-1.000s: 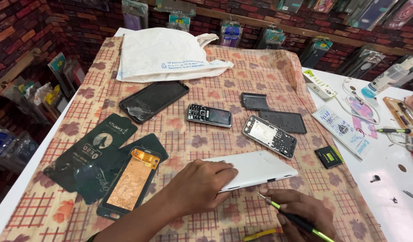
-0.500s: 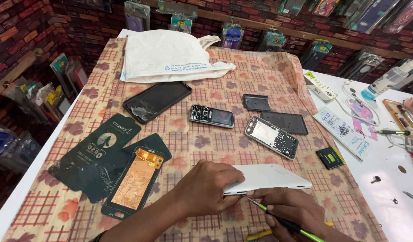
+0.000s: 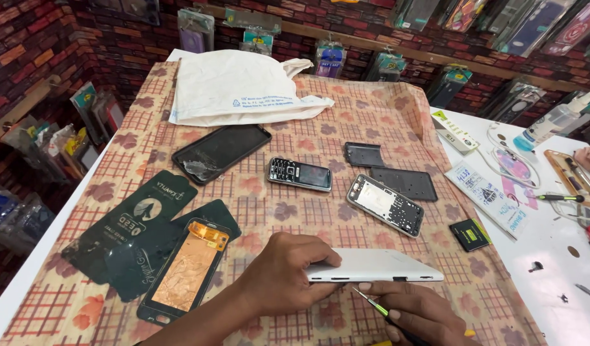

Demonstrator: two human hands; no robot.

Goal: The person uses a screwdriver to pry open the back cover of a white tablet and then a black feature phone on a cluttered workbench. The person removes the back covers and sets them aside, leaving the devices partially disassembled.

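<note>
On my bench I count one white tablet, one smartphone with a cracked screen, one keypad phone, one opened phone frame, two dark back covers, two green packets, one battery and one white bag.

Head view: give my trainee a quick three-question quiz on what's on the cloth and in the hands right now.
1. True or false: the left hand rests on the white tablet.
2. What does the right hand hold? A) a battery B) a green screwdriver C) a cracked phone
3. Which lies nearer the white bag: the cracked phone or the battery?

Key
1. True: the left hand grips the tablet's left end, tilted up on edge.
2. B: the green screwdriver points at the tablet's lower edge.
3. The cracked phone, just below the bag; the battery sits far right near the cloth's edge.
</note>
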